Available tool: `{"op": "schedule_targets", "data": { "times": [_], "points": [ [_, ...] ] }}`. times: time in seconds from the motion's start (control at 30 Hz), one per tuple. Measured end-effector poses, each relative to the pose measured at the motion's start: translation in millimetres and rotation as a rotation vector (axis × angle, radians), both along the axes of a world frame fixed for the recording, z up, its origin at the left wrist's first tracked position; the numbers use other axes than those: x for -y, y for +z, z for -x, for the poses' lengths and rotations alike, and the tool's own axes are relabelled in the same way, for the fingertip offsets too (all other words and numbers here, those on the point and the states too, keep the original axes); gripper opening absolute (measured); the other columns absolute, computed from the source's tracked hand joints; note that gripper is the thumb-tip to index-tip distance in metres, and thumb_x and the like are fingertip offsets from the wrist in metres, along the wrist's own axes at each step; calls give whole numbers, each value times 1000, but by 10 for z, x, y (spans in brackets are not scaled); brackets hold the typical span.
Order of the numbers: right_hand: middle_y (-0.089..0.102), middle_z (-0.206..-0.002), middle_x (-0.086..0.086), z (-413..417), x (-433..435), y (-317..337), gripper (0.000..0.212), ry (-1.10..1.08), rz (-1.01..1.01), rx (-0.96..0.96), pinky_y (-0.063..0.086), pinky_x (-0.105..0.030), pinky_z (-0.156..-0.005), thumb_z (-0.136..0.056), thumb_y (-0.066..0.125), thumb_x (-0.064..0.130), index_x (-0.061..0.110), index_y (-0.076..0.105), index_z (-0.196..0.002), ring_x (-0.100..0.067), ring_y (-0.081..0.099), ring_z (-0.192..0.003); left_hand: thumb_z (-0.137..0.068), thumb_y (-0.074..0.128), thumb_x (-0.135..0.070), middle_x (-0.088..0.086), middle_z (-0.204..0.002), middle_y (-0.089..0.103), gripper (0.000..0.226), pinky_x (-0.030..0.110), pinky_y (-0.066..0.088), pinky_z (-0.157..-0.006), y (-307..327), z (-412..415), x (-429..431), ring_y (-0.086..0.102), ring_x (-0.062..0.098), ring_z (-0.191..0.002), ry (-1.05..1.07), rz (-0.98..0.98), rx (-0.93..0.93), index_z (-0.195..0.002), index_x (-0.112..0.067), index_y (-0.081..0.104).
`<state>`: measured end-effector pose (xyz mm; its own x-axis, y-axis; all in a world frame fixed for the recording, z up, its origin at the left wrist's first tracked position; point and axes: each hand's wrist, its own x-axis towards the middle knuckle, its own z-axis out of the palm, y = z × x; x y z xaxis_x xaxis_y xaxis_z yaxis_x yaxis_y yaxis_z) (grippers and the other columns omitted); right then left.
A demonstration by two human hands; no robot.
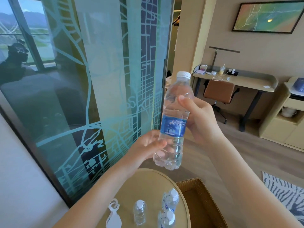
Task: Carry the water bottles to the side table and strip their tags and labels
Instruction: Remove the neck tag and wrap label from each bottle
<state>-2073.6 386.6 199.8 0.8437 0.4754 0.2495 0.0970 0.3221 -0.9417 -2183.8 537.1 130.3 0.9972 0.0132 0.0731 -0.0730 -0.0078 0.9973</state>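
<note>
The bottle [174, 99] is held above the side table [148, 186], gripped by the left hand [148, 145] and right hand [197, 116]. It looks heavy and slippery; the blue label [173, 127] should be picked at its edge.

Bare arms raised forward, right hand [199, 119] gripping the bottle [173, 127] at mid-height, thumb in front, left hand [148, 145] curled round its lower part.

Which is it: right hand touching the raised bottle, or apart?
Touching. Head view: the right hand lays its thumb across the raised bottle, fingers curled behind it.
</note>
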Motion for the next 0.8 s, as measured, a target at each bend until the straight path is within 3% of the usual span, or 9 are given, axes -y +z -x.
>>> {"op": "schedule_targets", "data": {
  "times": [0.07, 0.1, 0.23, 0.33, 0.43, 0.5, 0.63, 0.8],
  "points": [
    [79, -91, -10, 27, -10, 22, 44, -77, 38, 13, 60, -36, -69, -69, 85, 36, 6, 77, -100, -24, 77, -82, -61, 76, -65, -18, -109, 73, 62, 15, 54, -78, 2, 13, 101, 69, -3, -98, 121, -116, 40, -113, -34, 62],
    [79, -90, -8, 46, -30, 32, 42, -128, 53, 9, 60, -35, -69, -71, 86, 34, 7, 76, -102, -23, 78, -82, -60, 79, -58, -17, -104, 74, 59, 11, 53, -69, -11, 8, 170, 71, -2, -91, 158, -126, 63, -111, -33, 62],
    [80, -89, -2, 66, -123, 61, 43, -326, 209, 55, 64, -39, -74, -72, 88, 40, 14, 72, -103, -14, 78, -77, -61, 86, -38, -9, -85, 76, 39, 13, 52, -60, -55, -72, 354, 73, 4, -75, 354, -111, 129, -95, -31, 68],
    [79, -95, -1, 31, -71, 76, 62, -244, 233, 64, 64, -41, -78, -66, 87, 50, 15, 65, -112, -16, 78, -79, -66, 85, -32, -9, -81, 77, 26, 13, 53, -58, -26, -82, 293, 73, 3, -71, 325, -96, 133, -90, -35, 74],
    [77, -109, -6, -69, 49, 25, 80, -105, 183, 34, 62, -47, -87, -64, 83, 57, 12, 62, -127, -25, 77, -94, -65, 80, -48, -5, -94, 78, 35, 30, 57, -74, -13, -55, 179, 75, 9, -87, 216, -40, 69, -97, -35, 76],
    [73, -121, -11, -121, 100, -54, 79, 13, 126, -14, 57, -50, -96, -69, 83, 58, 11, 63, -130, -31, 73, -107, -70, 80, -46, 3, -104, 77, 41, 43, 58, -85, -30, -37, 139, 74, 22, -96, -14, 209, 58, -106, -26, 76],
    [71, -127, -15, -140, 81, -145, 65, 232, 51, -49, 57, -42, -92, -77, 78, 58, 13, 70, -124, -33, 69, -115, -83, 74, -47, 7, -116, 72, 55, 43, 56, -95, -63, -5, 143, 72, 28, -103, -365, 609, 44, -124, -10, 68],
    [72, -123, -15, -160, 48, -140, 60, 202, 3, -7, 58, -41, -89, -80, 81, 47, 7, 69, -123, -33, 71, -111, -77, 80, -48, 10, -117, 72, 67, 45, 55, -95, -148, -30, 134, 72, 30, -100, -384, 682, 10, -126, -5, 67]
  ]
}}
